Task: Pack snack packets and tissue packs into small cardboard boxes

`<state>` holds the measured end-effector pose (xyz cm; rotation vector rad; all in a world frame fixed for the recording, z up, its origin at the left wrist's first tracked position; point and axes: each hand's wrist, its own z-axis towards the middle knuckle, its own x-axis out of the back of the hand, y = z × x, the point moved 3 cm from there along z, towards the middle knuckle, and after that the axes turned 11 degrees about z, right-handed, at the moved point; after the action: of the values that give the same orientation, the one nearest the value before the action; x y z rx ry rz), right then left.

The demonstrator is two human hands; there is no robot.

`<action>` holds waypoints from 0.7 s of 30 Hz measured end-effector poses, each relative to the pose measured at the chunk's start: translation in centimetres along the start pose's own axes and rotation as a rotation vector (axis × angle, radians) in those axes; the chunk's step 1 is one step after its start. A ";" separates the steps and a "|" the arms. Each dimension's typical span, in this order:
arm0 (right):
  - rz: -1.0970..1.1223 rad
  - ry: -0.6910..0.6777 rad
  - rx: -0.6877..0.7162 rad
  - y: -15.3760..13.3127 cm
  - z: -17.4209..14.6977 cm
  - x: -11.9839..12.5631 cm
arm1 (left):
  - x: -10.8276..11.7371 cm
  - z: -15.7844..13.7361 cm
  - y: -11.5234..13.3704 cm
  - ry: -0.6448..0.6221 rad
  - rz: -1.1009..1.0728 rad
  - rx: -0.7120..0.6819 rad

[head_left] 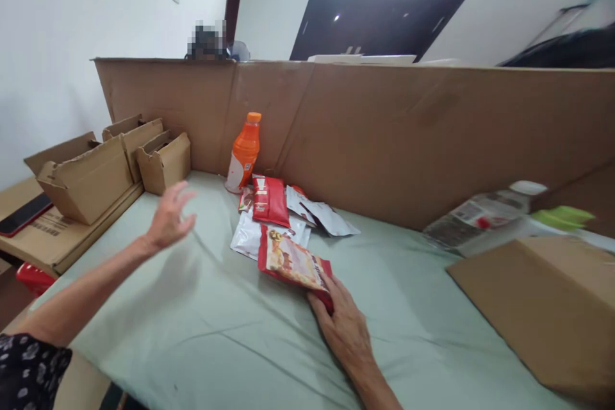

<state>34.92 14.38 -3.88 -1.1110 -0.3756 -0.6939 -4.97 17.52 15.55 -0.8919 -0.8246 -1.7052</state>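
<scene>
My right hand [343, 320] grips the near corner of a red food packet with a picture on its front [295, 261], thumb below and fingers on top. The packet's far end lies against a small pile of packets. In that pile are a bright red packet [270, 200], a white packet [245, 236] under it and silver-white packets [331, 216] to the right. Behind the pile an orange bottle [244, 154] stands upright. My left hand [170, 218] hovers over the left part of the table, fingers apart and holding nothing.
Open cardboard boxes [91, 173] stand at the left, with a dark phone-like slab [24, 214] beside them. A tall cardboard panel [384, 141] closes off the back. At right are a clear plastic bottle [480, 214], a green-topped item [564, 218] and a cardboard box [538, 307].
</scene>
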 end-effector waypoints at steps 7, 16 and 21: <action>-0.033 0.003 -0.029 0.0 0.1 0.0 | 2.2 11.9 -10.6 0.049 0.190 0.410; 0.003 0.029 -0.080 -0.9 0.7 -0.3 | 5.2 10.3 -11.7 -0.174 0.219 0.361; 0.042 0.057 -0.098 -0.8 1.0 -0.5 | 9.7 0.1 -9.7 -0.107 0.110 0.144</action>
<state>34.01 15.24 -3.21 -1.1858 -0.2716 -0.7110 -16.44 15.84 22.87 -0.9191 -0.9403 -1.4938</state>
